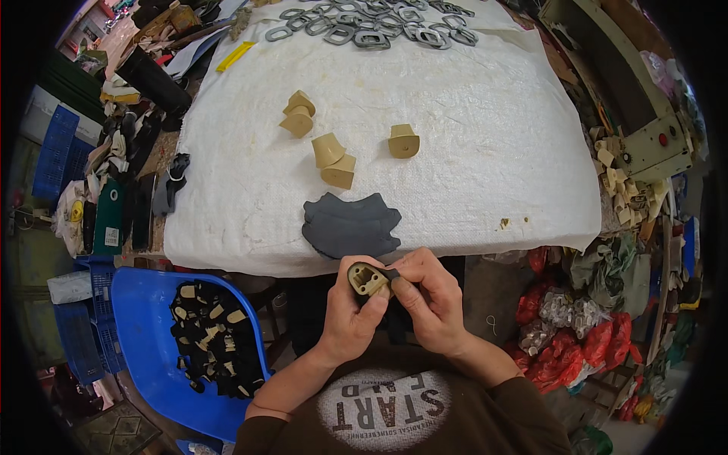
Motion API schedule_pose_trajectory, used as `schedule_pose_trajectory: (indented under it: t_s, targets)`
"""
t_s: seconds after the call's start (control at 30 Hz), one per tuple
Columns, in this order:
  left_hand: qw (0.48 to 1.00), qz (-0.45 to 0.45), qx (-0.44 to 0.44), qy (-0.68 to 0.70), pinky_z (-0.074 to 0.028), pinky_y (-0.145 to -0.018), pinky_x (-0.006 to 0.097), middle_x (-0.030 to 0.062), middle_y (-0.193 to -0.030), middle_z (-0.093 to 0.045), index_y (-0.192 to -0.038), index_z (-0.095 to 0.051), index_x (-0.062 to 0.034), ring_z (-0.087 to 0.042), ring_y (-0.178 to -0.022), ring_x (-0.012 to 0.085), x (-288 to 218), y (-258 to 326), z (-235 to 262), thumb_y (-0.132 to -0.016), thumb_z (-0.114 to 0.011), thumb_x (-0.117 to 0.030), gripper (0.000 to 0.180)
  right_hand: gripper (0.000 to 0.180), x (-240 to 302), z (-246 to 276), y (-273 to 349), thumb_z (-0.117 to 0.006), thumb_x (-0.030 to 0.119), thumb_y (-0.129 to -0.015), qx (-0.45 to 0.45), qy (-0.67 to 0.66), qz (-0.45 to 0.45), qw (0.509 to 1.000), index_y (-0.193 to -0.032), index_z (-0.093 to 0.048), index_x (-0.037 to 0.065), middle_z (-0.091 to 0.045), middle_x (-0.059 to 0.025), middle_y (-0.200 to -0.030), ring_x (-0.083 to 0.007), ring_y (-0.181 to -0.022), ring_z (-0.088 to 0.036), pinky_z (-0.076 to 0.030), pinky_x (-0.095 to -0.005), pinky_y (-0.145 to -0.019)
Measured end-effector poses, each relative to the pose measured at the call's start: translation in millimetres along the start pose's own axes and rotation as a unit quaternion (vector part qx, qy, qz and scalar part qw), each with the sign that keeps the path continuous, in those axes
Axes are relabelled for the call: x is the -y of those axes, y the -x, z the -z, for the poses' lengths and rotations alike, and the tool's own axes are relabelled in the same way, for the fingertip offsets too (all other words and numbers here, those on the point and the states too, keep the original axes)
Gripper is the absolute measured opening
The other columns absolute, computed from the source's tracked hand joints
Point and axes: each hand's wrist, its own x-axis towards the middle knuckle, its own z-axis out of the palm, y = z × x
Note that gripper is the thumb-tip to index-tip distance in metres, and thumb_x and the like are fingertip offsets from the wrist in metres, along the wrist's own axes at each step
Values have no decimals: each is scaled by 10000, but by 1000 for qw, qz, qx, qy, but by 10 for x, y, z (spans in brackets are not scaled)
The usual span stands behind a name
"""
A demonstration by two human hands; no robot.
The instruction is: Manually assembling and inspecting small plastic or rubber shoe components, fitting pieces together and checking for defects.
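Observation:
My left hand [350,312] grips a tan plastic heel block [367,279], hollow side up, just below the table's front edge. My right hand [426,294] pinches a black piece of covering material [390,274] against the block's right side; more black material hangs down between my hands. A stack of dark grey cut pieces [350,224] lies on the white table cover [470,136] just above my hands. Several bare tan heel blocks [334,159] stand further back, with one apart [403,141] to the right.
Grey ring-shaped pieces [371,27] crowd the far edge of the table. A blue plastic chair [144,318] at my left holds several black-covered heels [216,337]. Red bags [576,334] pile up at my right, a machine [644,136] stands beyond, and clutter lines the left side.

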Motion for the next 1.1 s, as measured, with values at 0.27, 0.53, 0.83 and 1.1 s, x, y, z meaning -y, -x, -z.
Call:
schedule_pose_trajectory:
  t_s: [0.27, 0.53, 0.83, 1.1]
  targets:
    - [996, -68, -43, -30, -398, -674, 204, 25, -923, -462, -1108, -427, -44, -449, -789, 73, 77, -66, -17, -941, -476, -413, 408, 442, 120, -135, 74, -574, -9, -740, 46, 324, 137, 935, -1172, -508, -69, -509, -213, -1125, -313, -918, -546, -423, -411, -791]
    - [995, 26, -9, 92, -366, -670, 200, 18, -938, -437, -1171, -356, -49, -415, -779, 59, 154, -30, 8, -973, -403, -391, 398, 450, 290, 84, 21, -605, 88, -745, 132, 392, 148, 898, -1171, -517, -26, -492, -235, -1171, -332, -979, -530, -391, -450, -831]
    - [996, 37, 64, 54, -326, -500, 189, 20, -812, -508, -1297, -293, -31, -398, -572, 42, 2, -56, -48, -905, -377, -592, 690, 419, -91, 490, -252, -713, 144, -766, 160, -61, -154, 973, -1152, -576, 51, -651, -78, -908, -185, -898, -606, -460, -329, -799]
    - [995, 17, 98, 4, -394, -653, 189, 58, -989, -464, -1277, -316, 1, -448, -784, 52, 1, -50, -91, -966, -366, -451, 551, 530, -114, 488, -380, -726, 128, -750, 289, -67, -122, 947, -1230, -520, 35, -653, -73, -866, -130, -813, -609, -503, -270, -703]
